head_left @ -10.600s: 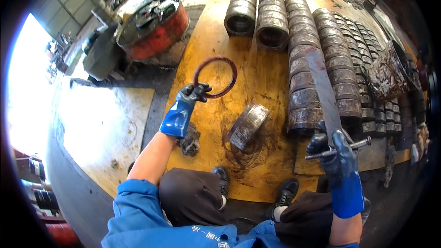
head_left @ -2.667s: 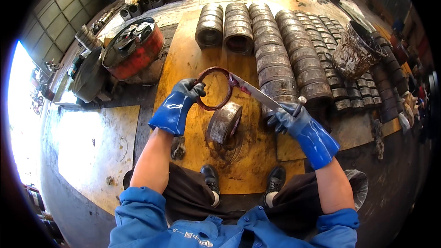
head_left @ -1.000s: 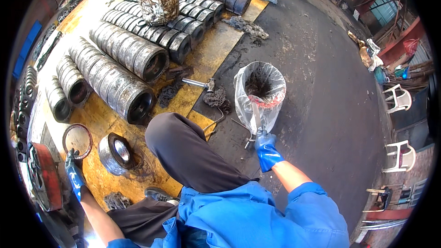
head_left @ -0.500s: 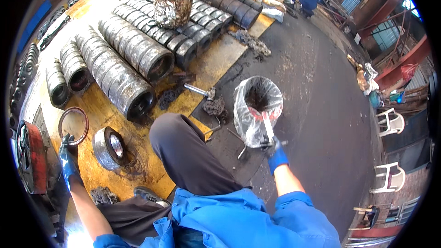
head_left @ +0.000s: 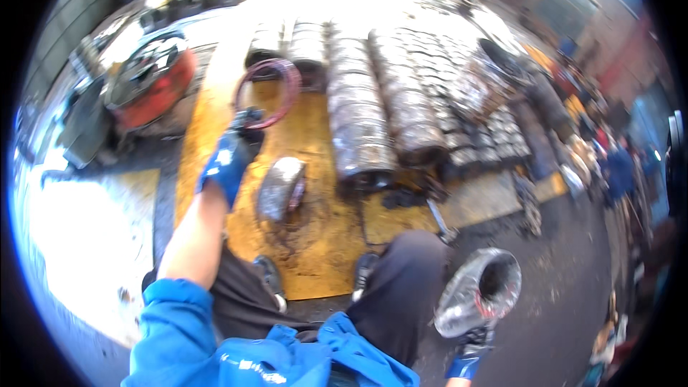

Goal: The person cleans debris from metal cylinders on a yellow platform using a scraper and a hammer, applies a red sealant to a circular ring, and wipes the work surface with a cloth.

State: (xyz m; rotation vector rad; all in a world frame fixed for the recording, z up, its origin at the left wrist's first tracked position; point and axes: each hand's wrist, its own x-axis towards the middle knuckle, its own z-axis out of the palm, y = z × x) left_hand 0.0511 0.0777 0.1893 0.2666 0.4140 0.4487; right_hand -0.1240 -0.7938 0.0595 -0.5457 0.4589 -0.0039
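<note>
Ring (head_left: pixel 294 89) up-frame, above ylw flr sheet (head_left: pixel 322 261)

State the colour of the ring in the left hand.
The ring is dark purplish red; head view shows it.

Dk grey flr (head_left: pixel 559 265) R; panelled wall (head_left: pixel 64 43) upper L; strong glare (head_left: pixel 86 244) lower L.
</note>
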